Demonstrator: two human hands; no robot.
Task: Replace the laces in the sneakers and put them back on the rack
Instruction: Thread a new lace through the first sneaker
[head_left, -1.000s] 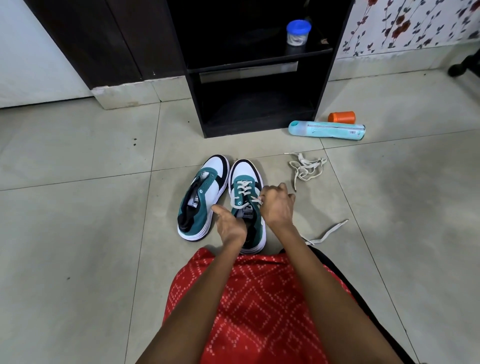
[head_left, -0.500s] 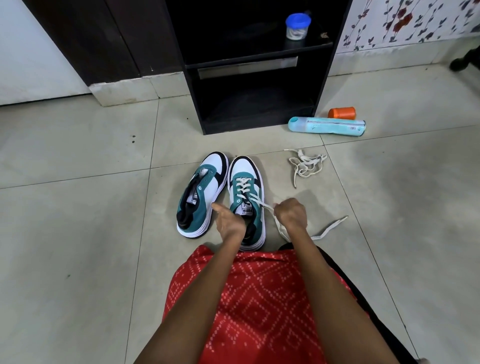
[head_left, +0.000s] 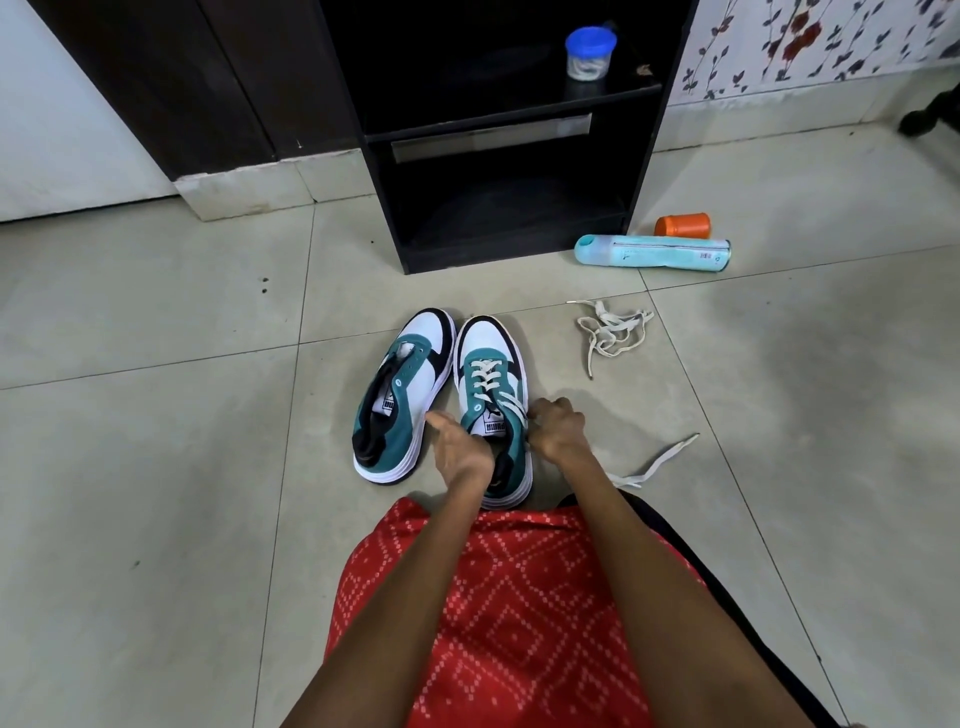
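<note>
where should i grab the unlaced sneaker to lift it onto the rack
Probably by the heel collar of the unlaced sneaker. With no lace in it, the mouth gapes wide, and the heel points back toward the person. Come from the near side and above, with the fingers down inside the black collar and the thumb outside on the heel.

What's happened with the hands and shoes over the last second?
The right hand pulled the lace out to the right, away from the laced sneaker, then came back to its side, still pinching it. The left hand stayed on that sneaker; the other sneaker, loose lace and rack did not move.
</note>
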